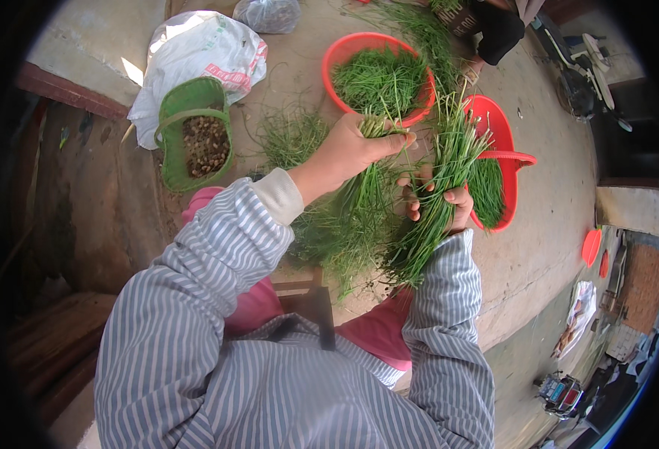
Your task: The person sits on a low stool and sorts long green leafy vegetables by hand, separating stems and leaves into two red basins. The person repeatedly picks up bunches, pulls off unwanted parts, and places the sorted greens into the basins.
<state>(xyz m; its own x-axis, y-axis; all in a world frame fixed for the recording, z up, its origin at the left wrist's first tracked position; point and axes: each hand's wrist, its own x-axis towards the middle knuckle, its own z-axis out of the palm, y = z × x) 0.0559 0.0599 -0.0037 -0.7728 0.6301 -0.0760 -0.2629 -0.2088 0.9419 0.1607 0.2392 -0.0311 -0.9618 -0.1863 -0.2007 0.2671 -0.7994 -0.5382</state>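
Note:
My left hand (352, 146) is closed around a small bunch of green stalks (375, 127), with pale cut ends up and leaves hanging down. To its right my right hand (456, 205) grips a larger bunch of long green stalks (444, 185), its pale ends pointing up and thin tips hanging down. Loose thin greens (346, 224) lie in a heap on the floor below the hands. Just beyond my left hand stands a round red plastic basket (332, 53) filled with tangled greens. A red basket with a handle (510, 196), right of my right hand, holds neatly aligned green stalks.
A green handled basket (171, 163) with small brownish bulb-like pieces stands at left, beside a white woven sack (194, 50). A plastic bag (267, 15) lies at the top. Another person's leg (495, 36) is at upper right near more greens. Motorbikes stand farther right.

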